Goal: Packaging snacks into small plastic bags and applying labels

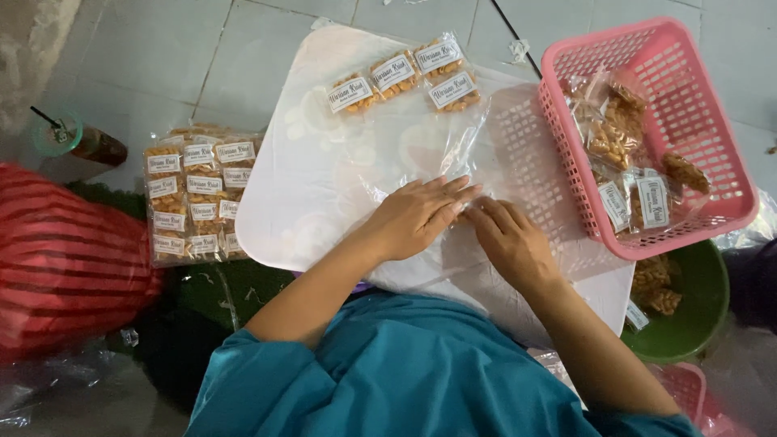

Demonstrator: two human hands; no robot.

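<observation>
My left hand (418,213) lies flat, fingers together, pressing a clear plastic bag (453,150) onto a white board (299,178). My right hand (507,239) rests just beside it, fingers curled onto the same plastic, the fingertips of both hands nearly touching. Several small labelled snack packets (405,77) lie in a row at the board's far edge. A stack of the same packets (197,198) sits on the floor left of the board.
A pink plastic basket (712,121) with snack packets stands at the right. Below it is a green bowl (696,316) with loose snacks. A cup with a straw (77,137) stands far left, above a red striped bag (65,259). Tiled floor lies beyond.
</observation>
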